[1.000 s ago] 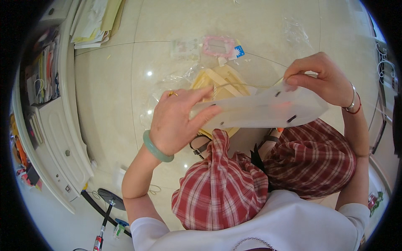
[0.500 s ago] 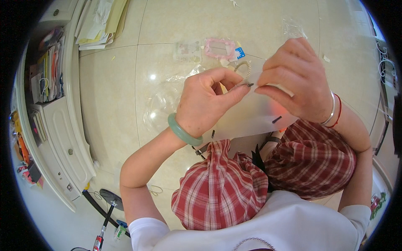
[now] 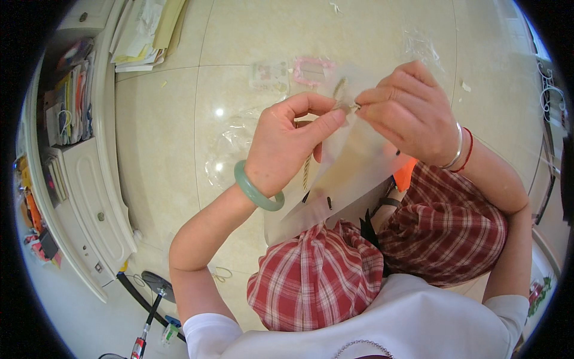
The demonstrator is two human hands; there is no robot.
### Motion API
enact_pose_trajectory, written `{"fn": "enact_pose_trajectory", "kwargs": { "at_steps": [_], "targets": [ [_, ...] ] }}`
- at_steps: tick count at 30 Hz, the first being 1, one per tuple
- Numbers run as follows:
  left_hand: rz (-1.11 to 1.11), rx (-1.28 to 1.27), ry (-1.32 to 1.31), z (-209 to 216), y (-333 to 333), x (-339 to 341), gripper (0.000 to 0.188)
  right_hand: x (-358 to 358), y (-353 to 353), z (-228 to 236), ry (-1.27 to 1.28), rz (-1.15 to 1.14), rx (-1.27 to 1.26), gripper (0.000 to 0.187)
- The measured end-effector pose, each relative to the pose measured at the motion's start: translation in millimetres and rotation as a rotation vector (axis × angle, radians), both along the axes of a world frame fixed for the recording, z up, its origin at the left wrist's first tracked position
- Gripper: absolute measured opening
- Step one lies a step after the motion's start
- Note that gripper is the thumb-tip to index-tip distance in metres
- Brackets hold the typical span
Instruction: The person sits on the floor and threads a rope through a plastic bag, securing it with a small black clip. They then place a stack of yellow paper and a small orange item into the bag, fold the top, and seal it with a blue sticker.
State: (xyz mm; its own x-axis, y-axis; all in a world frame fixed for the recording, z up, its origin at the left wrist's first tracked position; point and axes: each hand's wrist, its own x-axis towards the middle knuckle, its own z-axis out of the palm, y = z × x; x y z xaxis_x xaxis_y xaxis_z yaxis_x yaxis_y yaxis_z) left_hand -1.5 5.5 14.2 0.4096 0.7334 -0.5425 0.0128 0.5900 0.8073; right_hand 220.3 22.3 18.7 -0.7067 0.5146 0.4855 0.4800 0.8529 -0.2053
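Note:
A frosted, see-through plastic bag [image 3: 350, 170] hangs tilted between my hands, its lower part over my lap. Thumb and fingers of my left hand [image 3: 281, 143] pinch the bag's upper part beside a beige twisted cord [image 3: 340, 90], which loops up beyond the fingertips. Close by, my right hand [image 3: 412, 116] is closed in a pinch on the cord's dark-tipped end, just right of the left thumb. More twisted cord [image 3: 307, 175] runs below my left hand. Lower on the bag shows a small dark cord tip [image 3: 329, 203]. Part of the cord is hidden by my fingers.
Ahead on the tiled floor lie a pink frame [image 3: 311, 72], a clear printed packet [image 3: 269, 76] and crumpled clear wrap [image 3: 230, 146]. A paper stack [image 3: 146, 36] and white cabinet [image 3: 98, 197] stand left. Something orange [image 3: 405, 175] sits by my knee.
My right hand has moved left to the left fingertips and pinches the cord end. The bag has swung and tilted, its lower corner now further left. It covers the blue card seen earlier.

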Motion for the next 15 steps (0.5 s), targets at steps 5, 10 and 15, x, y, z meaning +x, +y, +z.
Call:
{"fn": "enact_pose_trajectory", "kwargs": {
  "at_steps": [5,10,15],
  "targets": [
    [0.066,-0.036,-0.029,-12.1,-3.0,1.1,0.018,-3.7,-0.7,9.1,-0.106,-0.144,-0.258,0.016],
    [0.070,-0.084,-0.165,-22.3,-9.9,0.0,0.020,-6.3,3.2,6.0,-0.129,-0.173,-0.269,0.014],
    [0.087,-0.034,-0.163,-24.3,-10.8,-2.5,0.023,-7.1,3.8,10.6,-0.073,-0.119,-0.372,0.014]
  ]
}}
